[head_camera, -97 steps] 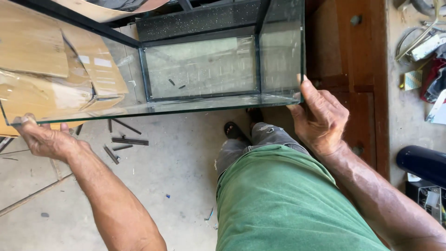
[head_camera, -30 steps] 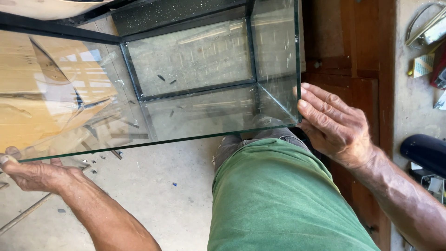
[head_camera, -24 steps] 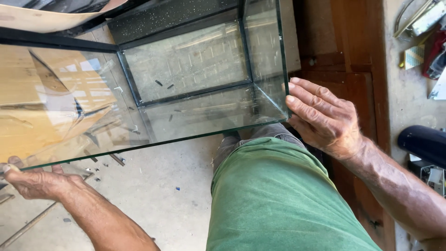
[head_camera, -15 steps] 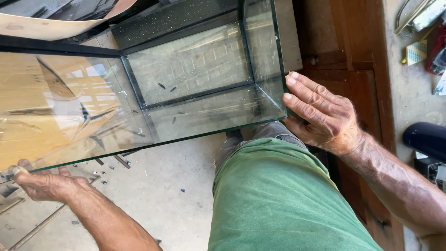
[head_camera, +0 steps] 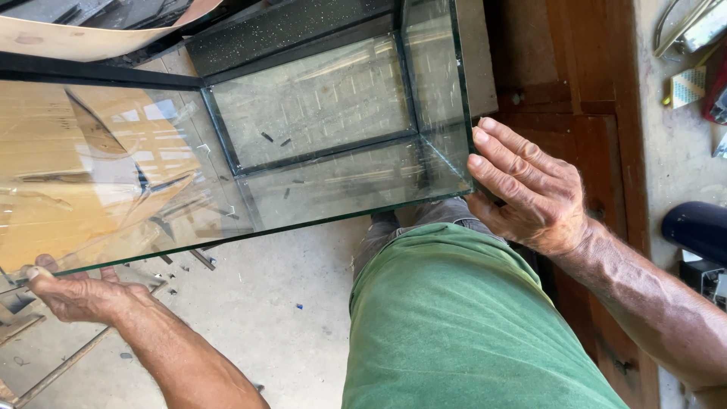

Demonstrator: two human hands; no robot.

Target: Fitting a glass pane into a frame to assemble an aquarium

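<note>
Left hand (head_camera: 76,291) gripping glass tank (head_camera: 303,151) corner (fingers apparently curled under), right hand (head_camera: 526,189) flat, open against its end

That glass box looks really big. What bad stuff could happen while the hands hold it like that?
The glass tank is held only at its two ends: the left hand grips the bare near edge, which might cut skin. The right hand lies flat against the end pane rather than gripping it, so the tank could slip. Below lies hard concrete floor with scattered bits; a dropped tank would likely shatter near the person's leg.
</note>
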